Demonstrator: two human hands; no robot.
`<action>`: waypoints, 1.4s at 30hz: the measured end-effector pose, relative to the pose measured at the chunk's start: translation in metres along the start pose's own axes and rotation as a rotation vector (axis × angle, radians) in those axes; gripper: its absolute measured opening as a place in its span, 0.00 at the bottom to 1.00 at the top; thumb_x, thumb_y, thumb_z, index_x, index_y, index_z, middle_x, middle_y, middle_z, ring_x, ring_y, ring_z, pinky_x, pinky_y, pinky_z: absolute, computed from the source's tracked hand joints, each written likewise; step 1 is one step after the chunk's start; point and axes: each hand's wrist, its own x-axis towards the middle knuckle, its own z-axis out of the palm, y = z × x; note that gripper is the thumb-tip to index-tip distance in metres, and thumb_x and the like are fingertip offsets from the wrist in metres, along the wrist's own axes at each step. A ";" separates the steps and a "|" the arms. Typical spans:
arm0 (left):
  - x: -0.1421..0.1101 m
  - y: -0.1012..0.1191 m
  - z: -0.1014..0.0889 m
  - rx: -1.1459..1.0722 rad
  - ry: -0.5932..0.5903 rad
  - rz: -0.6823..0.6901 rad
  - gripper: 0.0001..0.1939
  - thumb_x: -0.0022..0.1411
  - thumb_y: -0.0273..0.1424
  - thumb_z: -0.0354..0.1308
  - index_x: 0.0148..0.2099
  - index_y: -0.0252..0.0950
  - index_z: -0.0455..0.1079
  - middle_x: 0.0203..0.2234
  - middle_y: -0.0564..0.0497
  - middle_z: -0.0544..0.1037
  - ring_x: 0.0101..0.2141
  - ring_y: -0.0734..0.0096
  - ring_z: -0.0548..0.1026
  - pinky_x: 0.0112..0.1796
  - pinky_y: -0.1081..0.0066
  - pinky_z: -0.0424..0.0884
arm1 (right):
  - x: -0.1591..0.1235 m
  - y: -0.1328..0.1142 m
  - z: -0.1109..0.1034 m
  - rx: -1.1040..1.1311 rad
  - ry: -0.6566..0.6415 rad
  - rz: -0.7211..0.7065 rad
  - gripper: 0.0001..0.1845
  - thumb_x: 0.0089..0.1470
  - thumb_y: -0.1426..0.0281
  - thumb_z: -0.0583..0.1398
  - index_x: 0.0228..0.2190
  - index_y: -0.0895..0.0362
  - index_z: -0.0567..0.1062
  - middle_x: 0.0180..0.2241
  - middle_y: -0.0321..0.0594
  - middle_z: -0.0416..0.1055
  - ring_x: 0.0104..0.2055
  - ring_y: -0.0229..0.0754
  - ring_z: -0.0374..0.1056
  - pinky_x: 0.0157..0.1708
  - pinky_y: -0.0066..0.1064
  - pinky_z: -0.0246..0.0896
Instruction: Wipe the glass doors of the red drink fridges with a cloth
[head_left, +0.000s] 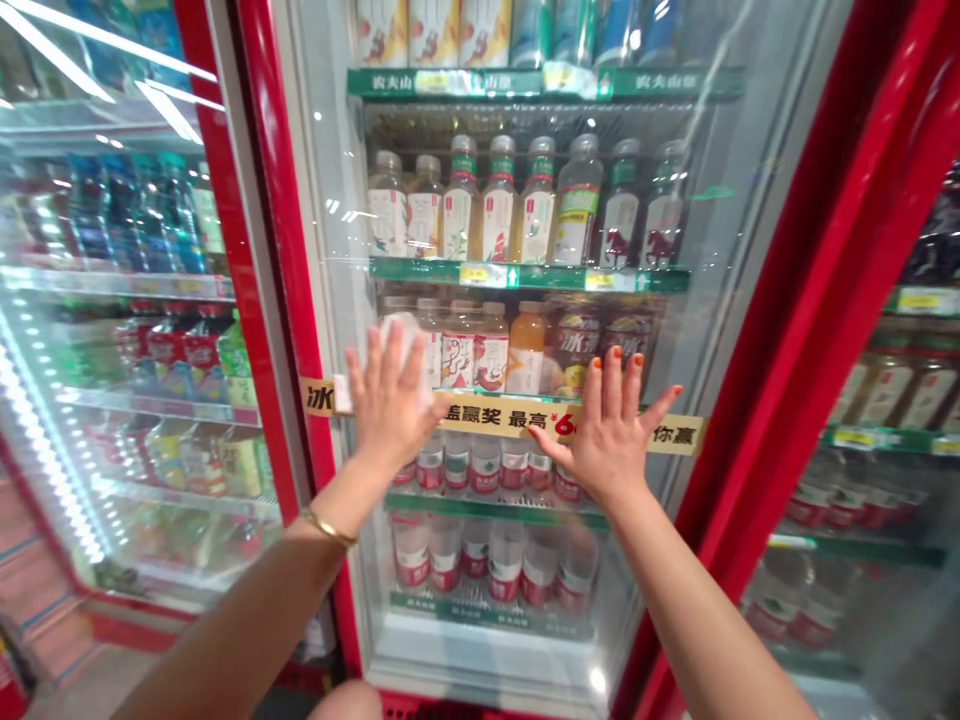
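A red-framed drinks fridge stands in front of me, its glass door (697,330) shut. My left hand (390,400) presses a white cloth (397,335) flat against the glass, fingers spread over it. My right hand (611,425) lies flat on the same glass, fingers apart, holding nothing, and covers part of a yellow sticker strip (495,415) with Chinese characters. Behind the glass, green shelves (525,275) carry rows of bottled drinks (499,200).
Another glass-door fridge (135,330) with lit shelves stands to the left, and a third (892,400) to the right. Red door frames (817,290) separate them. The floor shows at bottom left.
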 end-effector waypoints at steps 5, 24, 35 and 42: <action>-0.091 0.032 0.018 0.010 -0.102 0.330 0.47 0.73 0.59 0.53 0.84 0.54 0.38 0.81 0.56 0.51 0.81 0.66 0.33 0.78 0.52 0.26 | 0.000 0.000 -0.001 -0.001 0.011 -0.007 0.66 0.62 0.35 0.53 0.79 0.67 0.36 0.80 0.67 0.44 0.83 0.71 0.35 0.74 0.78 0.19; -0.111 0.010 0.007 -0.058 -0.049 -0.205 0.42 0.78 0.47 0.49 0.84 0.45 0.35 0.81 0.46 0.35 0.80 0.53 0.25 0.74 0.34 0.20 | -0.002 0.002 -0.003 -0.005 -0.050 -0.027 0.64 0.56 0.33 0.62 0.80 0.46 0.43 0.83 0.55 0.29 0.81 0.80 0.34 0.70 0.85 0.25; -0.068 0.022 0.007 0.004 -0.087 0.398 0.42 0.76 0.59 0.49 0.83 0.56 0.41 0.80 0.61 0.48 0.80 0.68 0.31 0.77 0.49 0.19 | -0.002 0.000 -0.004 -0.003 -0.047 -0.015 0.61 0.58 0.34 0.62 0.79 0.44 0.46 0.82 0.58 0.36 0.82 0.77 0.35 0.71 0.83 0.23; 0.004 0.018 0.000 -0.062 -0.027 -0.046 0.42 0.79 0.54 0.45 0.84 0.50 0.33 0.82 0.55 0.33 0.80 0.55 0.27 0.77 0.43 0.20 | 0.002 -0.003 -0.006 -0.016 -0.118 0.036 0.56 0.60 0.35 0.61 0.79 0.42 0.51 0.82 0.52 0.41 0.83 0.75 0.34 0.72 0.84 0.23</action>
